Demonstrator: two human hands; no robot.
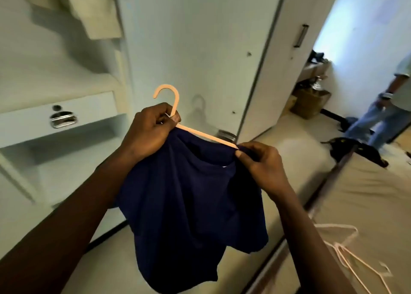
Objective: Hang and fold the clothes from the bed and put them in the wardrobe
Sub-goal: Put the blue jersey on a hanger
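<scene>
L hand point(153, 129): fingers curled tight round the neck of the peach hanger point(205, 136), just under the hook; hook points up, free.
R hand point(260, 162): thumb + forefinger pinch the cloth edge at the hanger's R arm tip; other fingers loosely curled behind.
Garment: navy top point(189, 204), held in the air in front of the person, draped from the hanger, bunched + creased, hem hanging low. Can't tell whether the L arm of the hanger is inside the cloth; hand covers it.
Wardrobe point(73, 71): open, to the L, shelves + a drawer point(93, 109) w/ chrome pull; its door point(189, 48) straight ahead.
Bed point(367, 193): to the R, w/ spare hangers point(347, 249) lying on it and a dark item point(347, 146) further up.
Other: a 2nd person point(387, 115) stands at far R, well apart.
Step (judged): seating the R shoulder on the hanger; not hung yet.
Risk 1: R pinch lets go before the cloth sits over the tip → that side slides down the sloped arm, top drops off.
Risk 2: L side bunched under the hand → hangs lopsided, may slip once grip shifts.
Risk 3: tugging too hard w/ R hand → thin hanger twists in the L grip, neckline stretches.
Risk 4: hook snags shelf edge or door on the way in.
</scene>
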